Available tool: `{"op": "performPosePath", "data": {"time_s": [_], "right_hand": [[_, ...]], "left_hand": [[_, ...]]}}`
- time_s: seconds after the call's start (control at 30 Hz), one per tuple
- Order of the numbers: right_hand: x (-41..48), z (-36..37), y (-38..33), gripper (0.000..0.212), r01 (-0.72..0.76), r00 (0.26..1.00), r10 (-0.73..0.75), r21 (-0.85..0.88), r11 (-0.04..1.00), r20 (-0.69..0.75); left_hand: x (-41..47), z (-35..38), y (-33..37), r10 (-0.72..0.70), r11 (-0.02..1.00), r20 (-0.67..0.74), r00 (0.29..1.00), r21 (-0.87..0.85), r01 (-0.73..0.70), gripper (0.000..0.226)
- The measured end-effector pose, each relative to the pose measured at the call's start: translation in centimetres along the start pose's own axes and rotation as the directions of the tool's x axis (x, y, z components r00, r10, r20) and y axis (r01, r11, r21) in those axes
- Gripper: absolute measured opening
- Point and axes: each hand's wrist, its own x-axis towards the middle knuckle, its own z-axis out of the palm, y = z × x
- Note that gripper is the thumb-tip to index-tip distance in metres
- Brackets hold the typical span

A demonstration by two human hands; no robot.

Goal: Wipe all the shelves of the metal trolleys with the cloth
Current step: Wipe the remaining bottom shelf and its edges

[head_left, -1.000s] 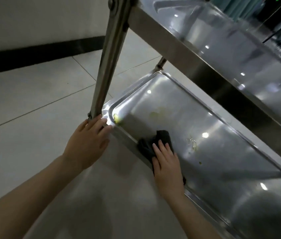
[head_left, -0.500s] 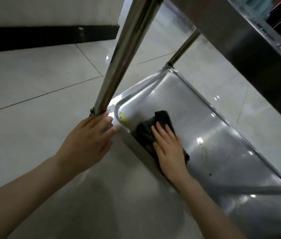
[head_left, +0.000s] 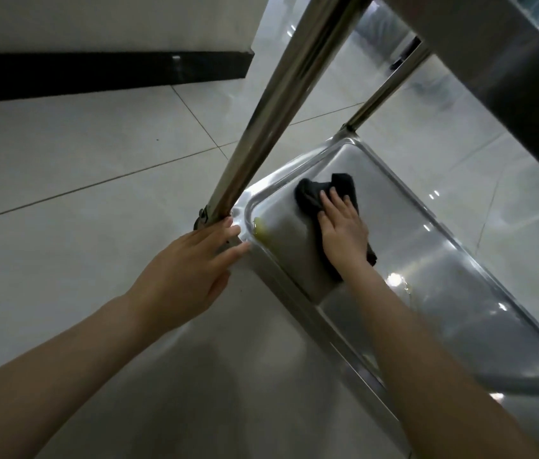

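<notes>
The metal trolley's bottom shelf is a shiny steel tray running from the upper middle to the lower right. My right hand lies flat on a dark cloth and presses it onto the shelf near its far left end. My left hand rests with fingers spread on the shelf's near corner, at the foot of the trolley's upright post. A yellowish smear sits in that corner of the shelf. Small specks lie to the right of my right wrist.
The underside and edge of the upper shelf overhang at the top right. A second post rises at the shelf's far corner. Pale floor tiles surround the trolley, and a wall with a black skirting runs across the top left.
My right hand has slid the cloth from the shelf's near edge toward its far end. The view has dropped lower under the upper shelf. My left hand stays at the corner.
</notes>
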Motion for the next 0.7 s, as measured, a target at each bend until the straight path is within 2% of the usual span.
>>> {"op": "performPosePath", "data": {"time_s": [0.07, 0.1, 0.17, 0.27, 0.33, 0.43, 0.5, 0.53, 0.6, 0.67, 0.7], "right_hand": [[-4.0, 0.5, -2.0, 0.045, 0.263, 0.965, -0.263, 0.008, 0.965, 0.017], [-6.5, 0.6, -2.4, 0.045, 0.345, 0.938, -0.345, 0.004, 0.938, 0.030], [-11.0, 0.5, -1.9, 0.045, 0.409, 0.911, -0.410, 0.022, 0.912, 0.050], [-12.7, -0.6, 0.6, 0.044, 0.396, 0.915, -0.399, 0.057, 0.916, 0.063], [-9.8, -1.2, 1.5, 0.044, 0.328, 0.943, -0.329, 0.029, 0.944, 0.053], [-2.4, -0.7, 1.4, 0.045, 0.010, 1.000, -0.010, -0.027, 1.000, 0.000], [1.4, -0.1, -0.1, 0.048, -0.174, 0.985, 0.175, -0.050, 0.983, 0.000], [2.5, 0.2, -1.1, 0.048, -0.204, 0.979, 0.204, -0.049, 0.978, 0.002], [2.8, 0.7, -3.0, 0.048, -0.125, 0.992, 0.126, -0.039, 0.991, 0.013], [0.2, 1.0, -4.7, 0.047, 0.105, 0.994, -0.104, -0.027, 0.994, 0.021], [-1.8, 1.1, -5.2, 0.046, 0.235, 0.972, -0.235, -0.018, 0.972, 0.027]], "left_hand": [[0.1, -0.2, -0.1, 0.001, 1.000, 0.003, 1.000, -0.008, -0.001, 0.044], [0.1, -0.3, -0.2, 0.008, 1.000, 0.000, 1.000, -0.014, -0.008, 0.043], [0.1, -0.5, -0.4, 0.018, 1.000, -0.011, 1.000, -0.026, -0.018, 0.042], [0.1, -1.1, -0.2, 0.003, 0.999, 0.007, 1.000, -0.038, -0.003, 0.046], [0.0, -1.4, 0.0, -0.007, 0.999, 0.013, 1.000, -0.047, 0.007, 0.046], [0.0, -1.3, 0.1, -0.022, 0.997, 0.022, 1.000, -0.074, 0.024, 0.045], [0.0, -1.2, 0.0, -0.063, 0.990, 0.037, 0.997, -0.123, 0.067, 0.043], [0.0, -1.1, -0.2, -0.079, 0.987, 0.039, 0.996, -0.140, 0.084, 0.043], [0.1, -1.1, -0.7, -0.098, 0.983, 0.038, 0.994, -0.154, 0.103, 0.045], [0.1, -1.1, -0.9, -0.095, 0.985, 0.045, 0.994, -0.143, 0.100, 0.050], [0.1, -1.2, -0.8, -0.092, 0.985, 0.053, 0.994, -0.141, 0.099, 0.051]]}}
